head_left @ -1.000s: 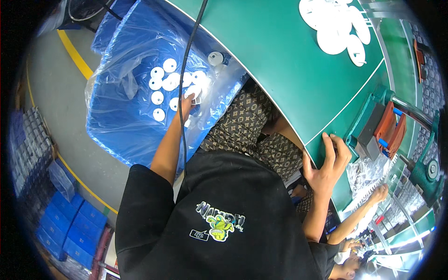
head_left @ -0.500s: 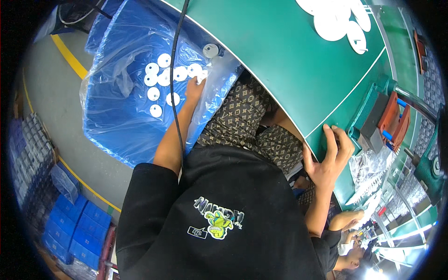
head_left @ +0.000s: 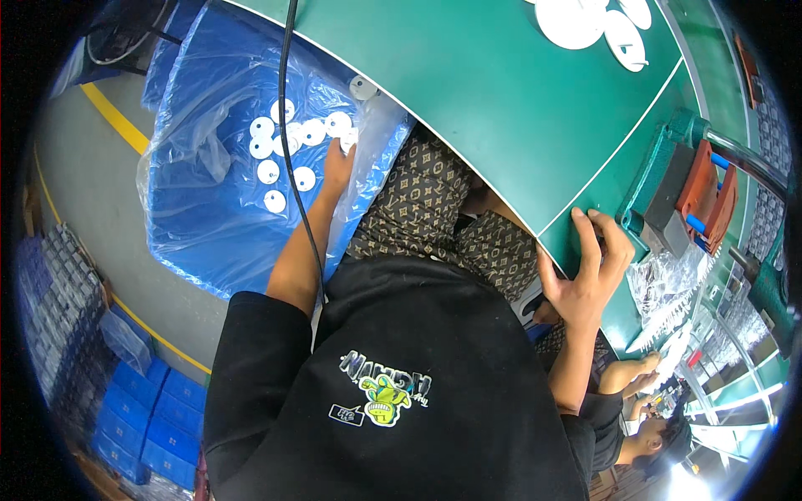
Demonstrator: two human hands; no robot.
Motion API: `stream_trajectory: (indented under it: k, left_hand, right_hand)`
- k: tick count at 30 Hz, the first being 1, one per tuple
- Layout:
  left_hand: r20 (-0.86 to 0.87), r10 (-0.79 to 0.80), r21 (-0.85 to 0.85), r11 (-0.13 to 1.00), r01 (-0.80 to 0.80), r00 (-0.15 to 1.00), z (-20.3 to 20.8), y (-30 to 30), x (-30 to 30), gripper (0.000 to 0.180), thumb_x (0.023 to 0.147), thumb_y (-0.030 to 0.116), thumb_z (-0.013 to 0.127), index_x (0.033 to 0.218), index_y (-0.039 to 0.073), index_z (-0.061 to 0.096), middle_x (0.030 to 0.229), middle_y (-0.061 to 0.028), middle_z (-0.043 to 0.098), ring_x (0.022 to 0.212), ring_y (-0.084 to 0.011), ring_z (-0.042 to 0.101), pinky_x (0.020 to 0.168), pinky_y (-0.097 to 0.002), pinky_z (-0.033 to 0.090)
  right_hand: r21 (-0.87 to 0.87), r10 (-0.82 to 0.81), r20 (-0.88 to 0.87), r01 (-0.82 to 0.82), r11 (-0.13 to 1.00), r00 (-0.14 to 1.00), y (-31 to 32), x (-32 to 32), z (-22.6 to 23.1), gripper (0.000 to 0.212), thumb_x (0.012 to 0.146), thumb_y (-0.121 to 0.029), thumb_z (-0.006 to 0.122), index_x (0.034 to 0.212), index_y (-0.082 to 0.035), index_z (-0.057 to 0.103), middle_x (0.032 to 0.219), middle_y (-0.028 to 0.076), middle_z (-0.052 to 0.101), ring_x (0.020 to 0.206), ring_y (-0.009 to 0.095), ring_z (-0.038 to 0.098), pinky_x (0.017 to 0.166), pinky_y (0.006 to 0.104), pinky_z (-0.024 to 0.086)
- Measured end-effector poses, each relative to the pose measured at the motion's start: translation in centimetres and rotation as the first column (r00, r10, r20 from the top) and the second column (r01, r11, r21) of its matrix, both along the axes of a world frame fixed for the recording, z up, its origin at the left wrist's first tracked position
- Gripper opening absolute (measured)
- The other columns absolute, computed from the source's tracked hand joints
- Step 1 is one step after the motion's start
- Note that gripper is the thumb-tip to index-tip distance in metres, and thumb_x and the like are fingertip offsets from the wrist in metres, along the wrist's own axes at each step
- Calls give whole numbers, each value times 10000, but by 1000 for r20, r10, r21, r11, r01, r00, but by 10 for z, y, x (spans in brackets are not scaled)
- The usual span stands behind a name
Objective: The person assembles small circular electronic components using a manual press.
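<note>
My left hand (head_left: pixel 338 169) reaches down into a large blue bin lined with clear plastic film (head_left: pixel 196 221). Its closed fingers are on a white round disc (head_left: pixel 349 139), partly hidden by the fingertips. Around it on the film lie several similar white discs (head_left: pixel 313 131), each with a small dark mark or hole, some overlapping. One greyish disc (head_left: pixel 362 88) is at the bin's far right, by the table. My right hand (head_left: pixel 587 271) rests on the corner of the green table (head_left: pixel 434 75), fingers apart on its top and thumb at the edge, holding nothing.
White round parts (head_left: pixel 572 21) lie on the far table. A green fixture with a red-brown block (head_left: pixel 703 200) stands at the right, beside clear plastic bags (head_left: pixel 660 280). A black cable (head_left: pixel 288 83) hangs across the bin. Blue boxes (head_left: pixel 138 417) are stacked lower left; a co-worker (head_left: pixel 626 434) sits lower right.
The whole view has shifted slightly. My left hand, with the disc at its fingertips, has drawn back a little toward me. My right hand stays on the table corner.
</note>
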State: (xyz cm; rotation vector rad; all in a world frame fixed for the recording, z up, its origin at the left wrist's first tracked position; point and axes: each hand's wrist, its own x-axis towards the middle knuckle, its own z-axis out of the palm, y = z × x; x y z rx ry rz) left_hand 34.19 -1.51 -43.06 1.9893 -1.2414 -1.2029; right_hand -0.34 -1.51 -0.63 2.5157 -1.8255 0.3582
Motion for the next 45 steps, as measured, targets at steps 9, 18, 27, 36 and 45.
stream_trajectory:
  k: [9, 18, 27, 36, 45]
  left_hand:
    - [113, 22, -85, 996, -13, 993, 41, 3, 4, 411, 938, 262, 647, 1204, -35, 551, 1084, -251, 625, 975, -383, 617, 838, -436, 477]
    - [-148, 270, -222, 928, -298, 951, 52, -18, 28, 383, 949, 237, 663, 1175, -47, 542, 1017, -166, 653, 867, -236, 656, 755, -356, 514]
    - [123, -167, -169, 968, 187, 978, 5, -53, 39, 477, 845, 261, 769, 1182, -33, 602, 1272, -199, 536, 1211, -309, 532, 941, -385, 488]
    - [288, -216, -29, 972, 234, 933, 18, -65, 17, 480, 810, 208, 744, 1208, -23, 610, 1296, -218, 530, 1159, -385, 570, 964, -432, 486]
    - [-134, 80, 118, 991, -64, 988, 62, -40, 64, 329, 842, 241, 785, 1078, 24, 710, 957, -86, 725, 866, -167, 662, 776, -333, 509]
  right_hand:
    - [9, -7, 5, 7, 1000, 1000, 1, 1, 3, 643, 667, -231, 842, 1256, -90, 626, 1230, 124, 557, 1106, 318, 533, 954, 433, 415]
    - [3, -16, -2, 16, 1000, 1000, 1, 1, 1, 600, 677, -260, 817, 1238, -126, 655, 1236, 103, 568, 1100, 306, 530, 941, 421, 439]
    - [-13, -20, -15, 19, 1000, 1000, 1, 0, 0, 595, 683, -272, 813, 1237, -126, 655, 1236, 105, 570, 1092, 304, 531, 933, 423, 445]
    - [-15, -16, -5, 16, 1000, 1000, 0, -2, -1, 608, 680, -277, 816, 1248, -134, 650, 1232, 100, 572, 1087, 307, 532, 930, 425, 445]
    - [-26, -4, 16, 5, 1000, 1000, -2, 0, -1, 615, 657, -244, 821, 1239, -137, 651, 1221, 96, 574, 1076, 295, 535, 920, 411, 443]
